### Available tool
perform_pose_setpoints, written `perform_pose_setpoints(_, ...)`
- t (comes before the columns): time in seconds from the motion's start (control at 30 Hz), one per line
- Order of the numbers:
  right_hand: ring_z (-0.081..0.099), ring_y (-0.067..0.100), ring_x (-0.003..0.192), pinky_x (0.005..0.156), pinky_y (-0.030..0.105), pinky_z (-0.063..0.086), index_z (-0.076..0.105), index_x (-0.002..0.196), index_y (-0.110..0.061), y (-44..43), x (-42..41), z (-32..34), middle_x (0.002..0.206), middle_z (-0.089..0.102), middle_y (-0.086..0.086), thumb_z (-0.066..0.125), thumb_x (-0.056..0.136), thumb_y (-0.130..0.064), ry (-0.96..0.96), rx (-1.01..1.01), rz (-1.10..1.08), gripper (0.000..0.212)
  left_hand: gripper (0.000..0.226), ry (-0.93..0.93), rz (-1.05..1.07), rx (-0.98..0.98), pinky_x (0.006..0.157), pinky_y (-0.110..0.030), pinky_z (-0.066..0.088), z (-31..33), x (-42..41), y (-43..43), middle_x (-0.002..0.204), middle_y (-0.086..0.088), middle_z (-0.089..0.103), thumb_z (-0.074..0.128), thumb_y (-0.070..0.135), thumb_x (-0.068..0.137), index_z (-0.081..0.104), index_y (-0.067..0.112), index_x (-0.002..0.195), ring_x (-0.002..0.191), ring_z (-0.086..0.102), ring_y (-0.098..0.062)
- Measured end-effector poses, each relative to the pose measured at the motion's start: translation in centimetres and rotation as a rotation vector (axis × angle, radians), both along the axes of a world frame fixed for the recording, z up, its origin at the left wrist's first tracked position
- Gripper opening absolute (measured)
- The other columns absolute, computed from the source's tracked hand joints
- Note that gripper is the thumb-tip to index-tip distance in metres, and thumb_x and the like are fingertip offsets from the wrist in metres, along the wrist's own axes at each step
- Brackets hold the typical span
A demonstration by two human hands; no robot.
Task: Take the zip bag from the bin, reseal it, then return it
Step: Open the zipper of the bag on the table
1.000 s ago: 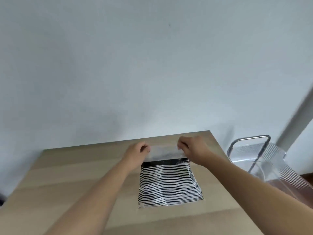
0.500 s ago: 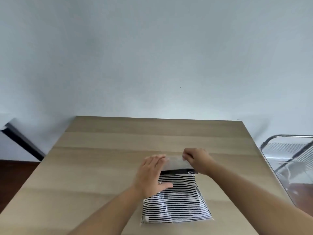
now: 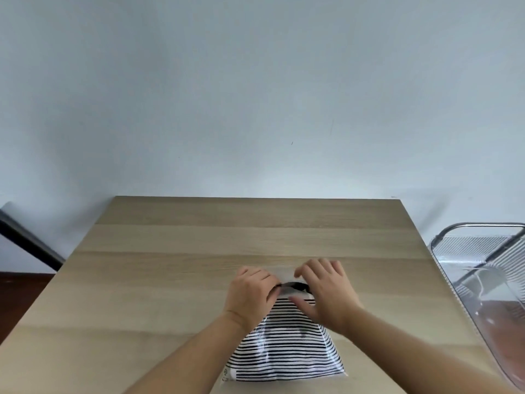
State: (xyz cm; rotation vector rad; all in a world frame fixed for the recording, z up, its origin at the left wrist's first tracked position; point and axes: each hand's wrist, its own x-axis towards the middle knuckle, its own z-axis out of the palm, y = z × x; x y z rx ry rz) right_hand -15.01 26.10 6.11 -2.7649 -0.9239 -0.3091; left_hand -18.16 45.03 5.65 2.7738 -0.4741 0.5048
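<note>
A clear zip bag (image 3: pixel 284 351) holding black-and-white striped fabric lies flat on the wooden table (image 3: pixel 199 265), near its front edge. My left hand (image 3: pixel 251 297) pinches the bag's top strip at its left end. My right hand (image 3: pixel 326 291) lies over the top right part of the bag, fingers spread and pressing down, thumb on the stripes. Between the hands a short piece of the dark zip line shows. The clear plastic bin (image 3: pixel 483 280) stands to the right of the table, lower than the tabletop.
A plain pale wall rises behind the table. The bin has a metal frame handle (image 3: pixel 480 224) along its far rim. A dark slanted bar (image 3: pixel 25 240) shows at the far left, beside the table.
My hands have come closer together at the bag's top. The left hand went from flat on the bag to pinching the strip; the right hand opened from a pinch to spread fingers.
</note>
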Motion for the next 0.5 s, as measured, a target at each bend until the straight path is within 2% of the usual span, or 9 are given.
perform_pose_setpoints(0.1,0.060,0.015,0.070,0.064,0.029,0.051,0.061,0.084,-0.026,-0.3,-0.7,-1.2,0.080,0.062,-0.009,0.078,0.066,-0.038,-0.053,0.026,-0.110,0.027,0.004,0.048,0.017,-0.057,0.067,-0.028,0.051,0.1,-0.1,-0.6,0.073,0.010,0.072,0.073,0.024,0.072,0.073,0.023,0.076,0.069,0.065,-0.012)
perform_pose_setpoints(0.17,0.060,0.017,0.066,0.060,0.031,0.050,0.065,0.080,-0.023,-0.9,-0.3,-1.6,0.077,0.064,-0.007,0.085,0.060,-0.024,-0.045,0.123,-0.178,0.029,0.011,0.106,0.043,-0.110,0.070,-0.031,0.048,0.1,-0.2,-0.8,0.080,0.009,0.072,0.062,0.026,0.082,0.072,0.023,0.083,0.075,0.064,-0.014)
perform_pose_setpoints(0.27,0.061,0.020,0.066,0.062,0.032,0.047,0.069,0.080,-0.021,-1.3,-0.2,-1.8,0.076,0.066,-0.005,0.085,0.061,-0.012,-0.066,0.242,-0.195,0.026,0.017,0.158,0.092,-0.193,0.071,-0.025,0.036,-0.2,0.0,-0.9,0.082,0.009,0.071,0.054,0.030,0.088,0.070,0.026,0.088,0.078,0.060,-0.012)
perform_pose_setpoints(0.37,0.059,0.022,0.067,0.061,0.035,0.045,0.072,0.079,-0.018,-0.8,-0.4,-1.8,0.077,0.066,-0.003,0.081,0.069,-0.009,-0.034,0.341,-0.195,0.017,0.017,0.193,0.142,-0.252,0.070,-0.025,0.033,-0.3,0.4,-0.9,0.082,0.008,0.071,0.055,0.031,0.089,0.070,0.024,0.086,0.078,0.059,-0.014)
perform_pose_setpoints(0.43,0.057,0.023,0.074,0.067,0.037,0.044,0.073,0.078,-0.015,-0.2,-0.4,-1.6,0.079,0.064,-0.002,0.075,0.077,-0.009,0.082,0.426,-0.252,0.006,0.017,0.244,0.155,-0.280,0.072,-0.027,0.037,-0.1,0.7,-0.8,0.083,0.007,0.071,0.055,0.030,0.089,0.070,0.023,0.087,0.079,0.059,-0.015)
perform_pose_setpoints(0.5,0.052,0.022,0.085,0.078,0.036,0.041,0.069,0.075,-0.014,0.4,0.1,-1.1,0.083,0.059,-0.003,0.065,0.086,-0.013,0.288,0.496,-0.318,0.012,0.016,0.326,0.151,-0.330,0.074,-0.031,0.040,0.0,0.9,-0.9,0.083,0.005,0.071,0.053,0.028,0.090,0.068,0.021,0.086,0.080,0.059,-0.017)
